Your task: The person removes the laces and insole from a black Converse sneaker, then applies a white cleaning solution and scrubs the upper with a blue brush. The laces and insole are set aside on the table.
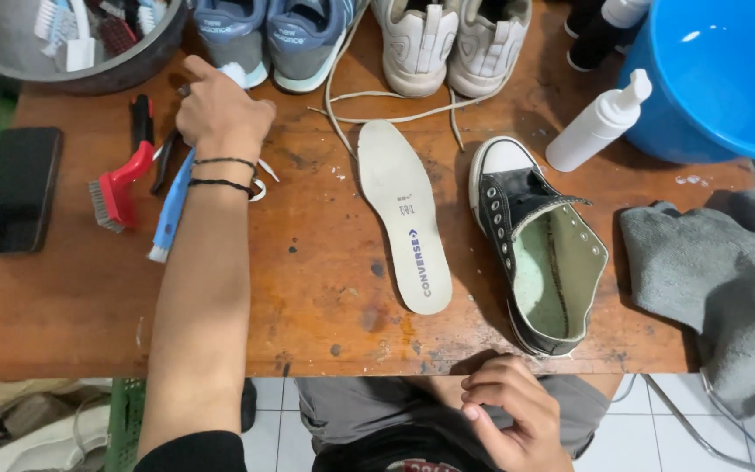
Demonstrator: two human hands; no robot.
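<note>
Left hand [220, 109] curled round white brush [236, 73]; right hand [509, 411] loosely closed, empty. Risk: forearm knocking blue brush [170, 210] off table [308, 288].

Worn wooden table [308, 297] — white insole [404, 214], black sneaker [539, 249], grey cloth [727, 280], red brush [120, 188], dark phone [15, 188]

A dark-screened phone [16, 190] lies at the table's left edge; a white pump bottle [599, 124] lies beside the blue tub [709, 79].

Worn wooden table [325, 288], white tiled floor [657, 428]
</note>
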